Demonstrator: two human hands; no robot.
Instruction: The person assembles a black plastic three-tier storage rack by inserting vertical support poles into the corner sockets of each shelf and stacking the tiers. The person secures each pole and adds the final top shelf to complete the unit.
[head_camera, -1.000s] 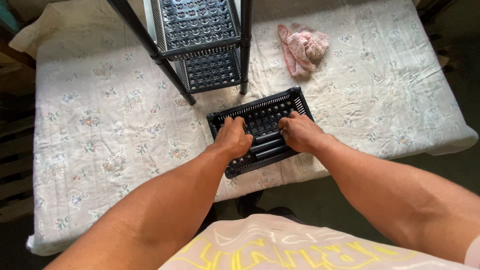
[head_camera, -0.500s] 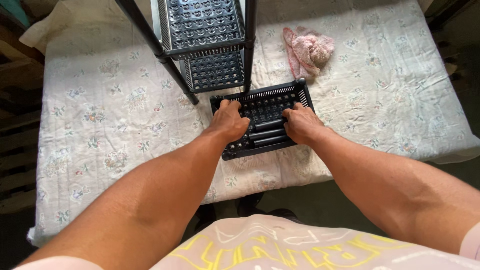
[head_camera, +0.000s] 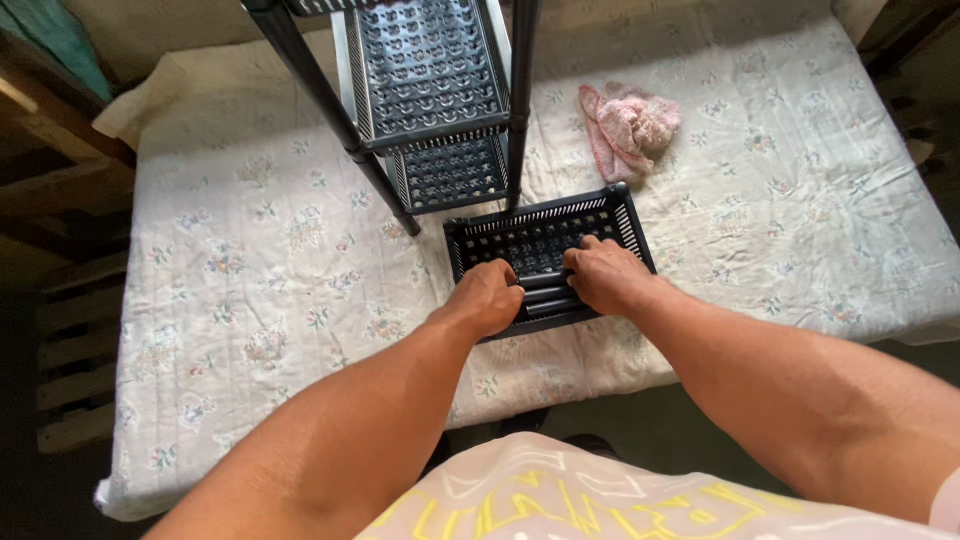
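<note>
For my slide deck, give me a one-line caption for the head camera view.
Both hands, left hand and right hand, grip black tubes lying in a black tray on a floral-covered table.

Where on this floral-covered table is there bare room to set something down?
Free: the floral cloth left of the shelf rack, and right of the black tray below the pink rag. Crowded: the middle, where left hand and right hand meet the tray.

A home bedroom — a bed (head_camera: 250, 250) under a floral sheet, a plastic shelf rack (head_camera: 430, 90) standing on it.
</note>
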